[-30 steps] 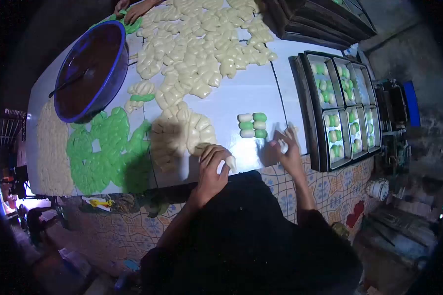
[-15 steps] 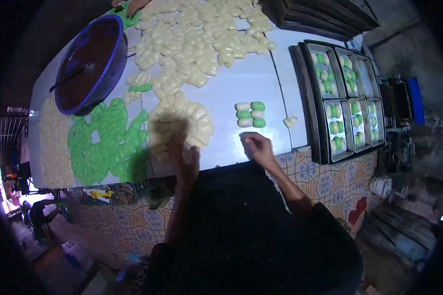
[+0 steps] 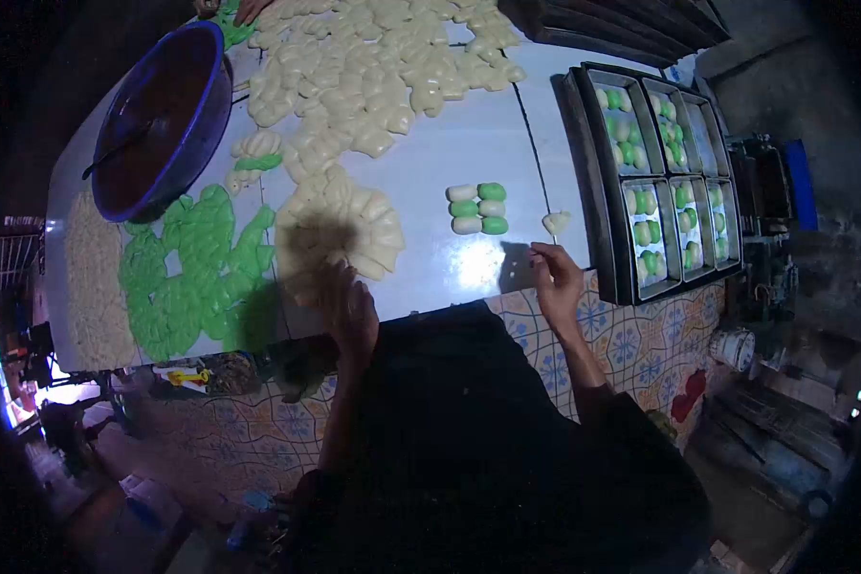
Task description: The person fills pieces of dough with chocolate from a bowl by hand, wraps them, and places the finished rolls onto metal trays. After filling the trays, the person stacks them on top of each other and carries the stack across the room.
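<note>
Dough pieces (image 3: 340,225) of cream colour are touched by the left hand (image 3: 349,306), laid flat and loose near the counter's (image 3: 430,163) front edge. A small dough lump (image 3: 555,222) is approached by the right hand (image 3: 555,277), fingers curled, grasping nothing visible. No writing is readable.

The left hand (image 3: 349,308) rests on the white dough pile (image 3: 344,230). The right hand (image 3: 555,277) reaches near a small dough piece (image 3: 556,222) beside the baking trays (image 3: 665,172).

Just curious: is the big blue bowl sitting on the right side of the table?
No, the blue bowl sits at the table's far left end.
</note>
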